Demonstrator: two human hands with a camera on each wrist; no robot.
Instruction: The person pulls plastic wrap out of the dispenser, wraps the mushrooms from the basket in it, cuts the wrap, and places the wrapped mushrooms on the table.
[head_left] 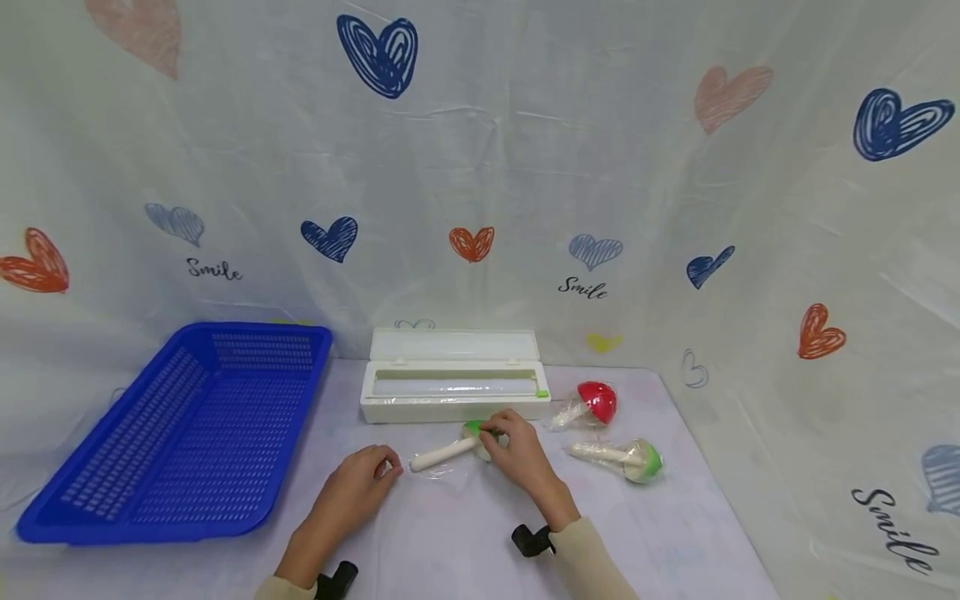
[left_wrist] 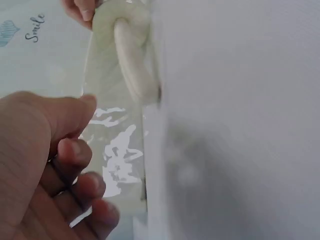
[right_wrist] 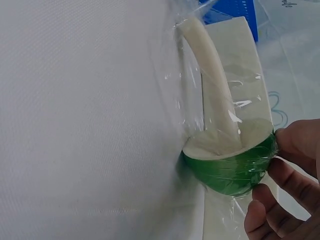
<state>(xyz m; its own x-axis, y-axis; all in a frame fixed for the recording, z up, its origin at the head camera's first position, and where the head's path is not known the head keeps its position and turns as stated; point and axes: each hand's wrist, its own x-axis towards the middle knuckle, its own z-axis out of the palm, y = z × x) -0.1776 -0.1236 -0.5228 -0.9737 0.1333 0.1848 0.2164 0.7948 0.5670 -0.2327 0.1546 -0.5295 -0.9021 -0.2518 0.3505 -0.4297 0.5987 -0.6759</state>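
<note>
A green-capped toy mushroom (head_left: 444, 455) with a long cream stem lies in clear film in front of the white film box. My right hand (head_left: 517, 450) pinches the edge of its cap between thumb and fingers. In the right wrist view the film clings over the green cap (right_wrist: 227, 172) and loosely surrounds the stem (right_wrist: 212, 70). My left hand (head_left: 358, 487) is near the stem's free end, its fingers loosely bent and thumb apart from them. In the left wrist view, nothing is plainly held by that hand (left_wrist: 55, 155), and the stem (left_wrist: 132, 65) lies beyond the thumb tip.
A white cling film box (head_left: 455, 408) with its lid raised stands at the back, a film roll inside. To the right lie a film-wrapped red-capped mushroom (head_left: 597, 403) and a film-wrapped green-capped mushroom (head_left: 641, 462). A blue basket (head_left: 180, 533) is on the left.
</note>
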